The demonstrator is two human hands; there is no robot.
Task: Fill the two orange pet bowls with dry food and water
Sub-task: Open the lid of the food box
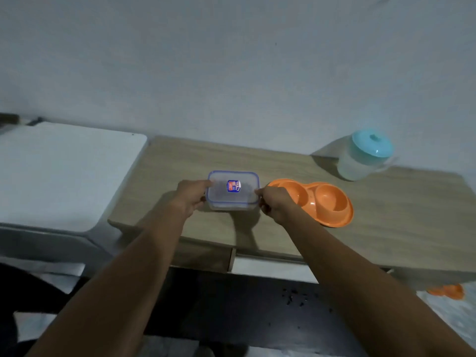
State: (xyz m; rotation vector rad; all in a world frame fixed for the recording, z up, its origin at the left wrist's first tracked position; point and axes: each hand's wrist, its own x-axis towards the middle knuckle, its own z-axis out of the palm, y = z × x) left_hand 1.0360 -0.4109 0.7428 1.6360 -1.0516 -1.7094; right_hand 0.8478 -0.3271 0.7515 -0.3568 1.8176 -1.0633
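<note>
Both hands grip the clear rectangular plastic container with the blue-rimmed lid (233, 189) at its short ends. Left hand (192, 197): fingers closed against the left end, thumb at the lid corner. Right hand (277, 203): fingers closed on the right end, thumb tip at the lid edge. Lid is on; a red-and-blue label sits at its centre. Contents not legible through the blur. Whether the container rests on the surface or is slightly lifted: cannot tell.

Container sits mid-way along the light wood-grain counter (386, 215). Orange double pet bowl in one moulded plastic piece (324, 202) lies just to the right of the container, partly behind the right hand; both wells look empty. Translucent plastic pitcher with a turquoise lid (363, 155) stands upright at the counter's far right, against the pale wall (231, 60), well apart from the bowl.

White flat-topped surface (64, 171) adjoins the counter on the left.
</note>
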